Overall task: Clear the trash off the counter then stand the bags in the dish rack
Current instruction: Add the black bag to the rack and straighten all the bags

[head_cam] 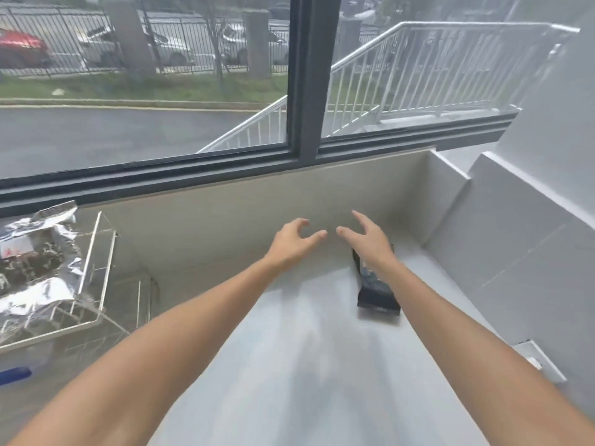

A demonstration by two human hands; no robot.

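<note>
A black bag (pixel 377 286) lies flat on a pale grey counter (pixel 306 365), at about four o'clock from the centre of the view, its long side running away from the viewer. Its far end is hidden under the person's right wrist. The print on it is too blurred to read.

The right hand (pixel 370 238) is stretched out above the far end of that bag, fingers spread and slightly curled, holding nothing. Whether the wrist touches the bag cannot be told. Just beside it, toward nine o'clock, the left hand (pixel 291 238) reaches forward too, fingers curled loosely inward and empty. The two thumbs point at each other with a small gap between them. Both bare forearms run in from the bottom corners.

At nine o'clock, at the left edge, a wire dish rack (pixel 96 278) sits on the counter. Crinkled silver foil bags (pixel 35 262) stand or lean inside it, with dark contents showing through.

Behind the hands a beige backsplash (pixel 225 220) rises to a dark window frame (pixel 304 91). Through the glass at twelve o'clock are a wet road, a white stair railing (pixel 402 75) and parked cars.
</note>
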